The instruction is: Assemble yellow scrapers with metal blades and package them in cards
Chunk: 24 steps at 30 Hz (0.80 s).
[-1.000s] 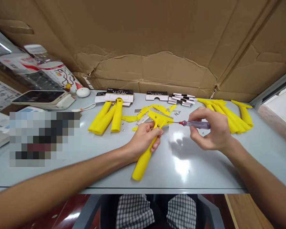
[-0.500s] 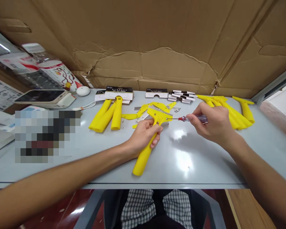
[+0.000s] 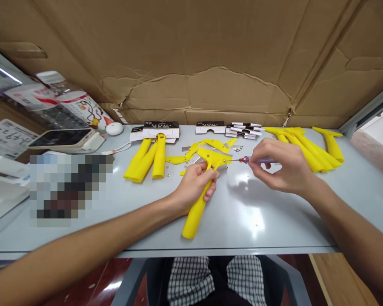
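My left hand (image 3: 199,185) is wrapped round the handle of a yellow scraper (image 3: 194,219), whose wide head points away from me. A metal blade edge shows along that head. In my right hand (image 3: 276,168) is a small screwdriver (image 3: 258,160) with a clear purplish handle and a red collar, pinched between thumb and fingers. Its thin shaft points left, and the tip meets a screw at the right end of the scraper head. Behind the head lie loose yellow clamp pieces (image 3: 175,160), metal blades (image 3: 187,148) and small screws (image 3: 239,148).
Yellow scrapers with black-and-white cards (image 3: 161,127) lie at left, and more yellow handles (image 3: 312,153) at right. Folded cards (image 3: 244,129) rest at the back against cardboard (image 3: 191,51). A phone (image 3: 62,139), a bottle (image 3: 79,104) and a white round object (image 3: 115,128) stand left.
The view has shifted slightly. My right fingers have changed their pose on the screwdriver handle, while its tip stays at the screw. My left hand keeps its hold on the scraper.
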Each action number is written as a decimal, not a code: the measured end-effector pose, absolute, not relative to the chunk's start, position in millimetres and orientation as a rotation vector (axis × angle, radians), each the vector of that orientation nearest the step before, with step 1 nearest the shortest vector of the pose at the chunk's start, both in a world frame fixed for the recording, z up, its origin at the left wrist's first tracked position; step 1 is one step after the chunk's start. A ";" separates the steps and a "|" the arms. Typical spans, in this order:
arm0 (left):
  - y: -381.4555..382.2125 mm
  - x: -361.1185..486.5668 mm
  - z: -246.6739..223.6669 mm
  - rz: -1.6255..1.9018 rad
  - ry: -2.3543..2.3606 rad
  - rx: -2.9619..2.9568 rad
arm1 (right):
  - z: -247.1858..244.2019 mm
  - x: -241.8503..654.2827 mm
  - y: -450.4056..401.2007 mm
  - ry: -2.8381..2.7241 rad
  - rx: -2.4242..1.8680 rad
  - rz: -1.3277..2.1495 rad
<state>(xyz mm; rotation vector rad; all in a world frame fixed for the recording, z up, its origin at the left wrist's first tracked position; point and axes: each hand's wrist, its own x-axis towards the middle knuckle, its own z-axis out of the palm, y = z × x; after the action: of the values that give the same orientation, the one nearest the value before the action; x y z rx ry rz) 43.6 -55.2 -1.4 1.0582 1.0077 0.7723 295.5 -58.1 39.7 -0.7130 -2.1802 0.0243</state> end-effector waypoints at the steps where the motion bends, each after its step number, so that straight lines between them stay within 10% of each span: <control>1: -55.3 43.2 -1.5 0.774 1.004 1.056 | 39.9 296.4 -57.3 -2.192 -0.700 0.017; 24: -56.9 45.3 1.6 0.778 1.010 1.085 | 37.0 297.9 -61.1 -2.159 -0.923 -0.252</control>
<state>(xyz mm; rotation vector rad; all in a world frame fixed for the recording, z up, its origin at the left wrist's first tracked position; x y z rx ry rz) 45.3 -56.9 1.6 1.0852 1.0098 0.7776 297.9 -61.1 37.0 -0.9228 -2.1587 -0.2521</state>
